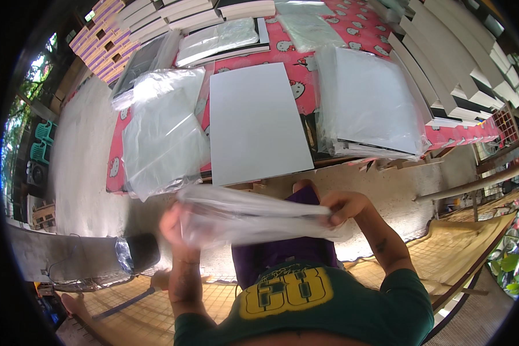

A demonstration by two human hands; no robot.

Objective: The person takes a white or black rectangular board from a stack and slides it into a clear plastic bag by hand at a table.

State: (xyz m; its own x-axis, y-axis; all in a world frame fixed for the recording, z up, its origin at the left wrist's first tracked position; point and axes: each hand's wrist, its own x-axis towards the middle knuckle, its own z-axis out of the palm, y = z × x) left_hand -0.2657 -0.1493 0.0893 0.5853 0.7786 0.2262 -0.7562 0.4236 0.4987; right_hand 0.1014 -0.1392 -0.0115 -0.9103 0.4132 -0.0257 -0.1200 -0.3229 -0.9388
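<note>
clear plastic bag [254, 216] (held, limp) | bag stack [161, 138] left | wrapped boards [369, 106] right

A low table [444, 138] stands ahead, spread with a pink cartoon-print cloth [357, 26]. Beyond its near edge runs a grey concrete floor [86, 167], bright with daylight. A woven mat [473, 242] covers the ground on the right (straw-coloured, with a dark border). Green foliage [32, 86] shows at the far left past the floor, beside teal plastic chairs [42, 141]. Purple and cream stacked boxes [101, 40] sit near the upper left corner.
</note>
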